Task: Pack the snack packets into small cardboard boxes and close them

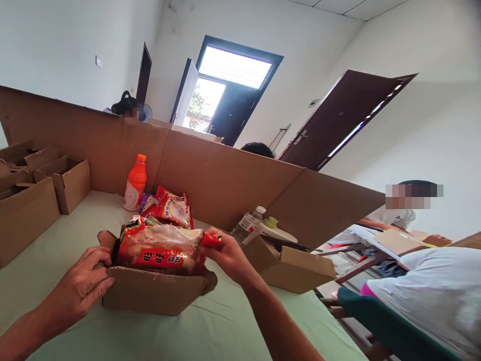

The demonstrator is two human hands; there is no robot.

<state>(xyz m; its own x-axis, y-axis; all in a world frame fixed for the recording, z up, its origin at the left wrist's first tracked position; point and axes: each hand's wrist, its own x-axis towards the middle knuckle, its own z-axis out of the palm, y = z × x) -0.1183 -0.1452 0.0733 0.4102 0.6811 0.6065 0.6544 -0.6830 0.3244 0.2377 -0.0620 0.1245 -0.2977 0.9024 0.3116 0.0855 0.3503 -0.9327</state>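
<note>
Green-covered counter point(210, 331), white-walled room point(173, 75); three bottles point(136, 184) near the back edge; left fingers point(98, 256) grip one carton point(150, 293), right fingers point(220, 250) one packet point(161, 240)

At 8 o'clock, the foot of the packet point(161, 240) is hidden by the wall of the box point(150, 291), and part of its 3 o'clock end is covered by the right hand point(227, 255). The arm of the left hand point(84, 281) is cut off at 8, that of the right at 5. At 9, a carton point(30, 215) is cut off by the edge; at 4, a shirt point(451, 296). At 6, the label of the clear bottle point(248, 223) is too small to be read. Faces are blurred at 10 and 3. At 1, all but the hair point(258, 148) is hidden by the board point(225, 175).
</note>
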